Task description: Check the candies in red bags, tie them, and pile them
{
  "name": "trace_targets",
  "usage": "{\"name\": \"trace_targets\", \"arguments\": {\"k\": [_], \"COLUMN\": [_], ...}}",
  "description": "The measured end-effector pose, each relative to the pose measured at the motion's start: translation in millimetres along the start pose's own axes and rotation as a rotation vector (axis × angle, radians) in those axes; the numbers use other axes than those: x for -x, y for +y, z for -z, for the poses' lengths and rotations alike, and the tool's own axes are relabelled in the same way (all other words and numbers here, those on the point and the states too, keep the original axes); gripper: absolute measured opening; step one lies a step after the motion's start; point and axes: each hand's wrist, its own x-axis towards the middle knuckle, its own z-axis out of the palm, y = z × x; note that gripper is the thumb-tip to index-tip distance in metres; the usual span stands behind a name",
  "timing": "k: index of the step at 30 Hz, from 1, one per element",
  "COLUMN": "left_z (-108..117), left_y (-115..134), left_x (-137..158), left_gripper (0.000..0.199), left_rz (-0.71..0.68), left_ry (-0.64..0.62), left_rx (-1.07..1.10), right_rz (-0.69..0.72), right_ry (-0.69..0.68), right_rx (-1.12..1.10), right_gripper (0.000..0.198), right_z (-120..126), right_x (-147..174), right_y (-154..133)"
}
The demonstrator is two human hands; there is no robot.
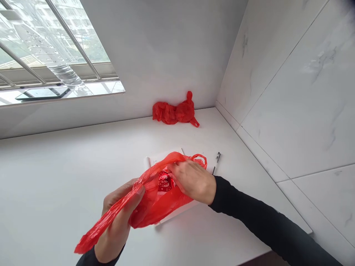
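A thin red plastic bag (155,207) hangs with its mouth open in the middle of the view. My left hand (119,207) is closed on the bag's near left rim, thumb in front, and a gathered strip of the bag trails across the wrist. Through the mouth shows a shiny red printed packet (164,183). My right hand (194,181) reaches into the mouth from the right with curled fingers beside the packet. Its fingertips are partly hidden, so what they grip cannot be made out.
Under the bag lies white paper (166,153) on the white table (55,184). A pen (217,159) rests to the right. Against the wall sits a knotted red plastic bag (177,112). On the windowsill are a clear bottle (59,66) and a dark flat device (41,93). Marbled tiles border the right side.
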Motion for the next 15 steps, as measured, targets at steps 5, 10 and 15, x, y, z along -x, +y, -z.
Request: {"name": "trace_targets", "arguments": {"k": [5, 10, 15], "left_z": [1.8, 3.7, 3.1], "left_y": [-2.4, -7.1, -7.0], "left_x": [-3.8, -9.0, -9.9], "left_gripper": [0.028, 0.029, 0.024], "left_rz": [0.005, -0.004, -0.017], "left_ry": [-0.008, -0.055, -0.05], "left_rx": [-0.003, -0.051, -0.043], "right_rz": [-0.015, -0.018, 0.045], "right_ry": [-0.08, -0.083, -0.113], "right_rx": [-0.059, 0.0, -0.213], "right_gripper": [0.015, 0.025, 0.024], "right_z": [-15.6, -34.7, -30.2], "right_x": [-3.3, -5.5, -3.5], "right_y": [-8.1, -12.5, -0.6]}}
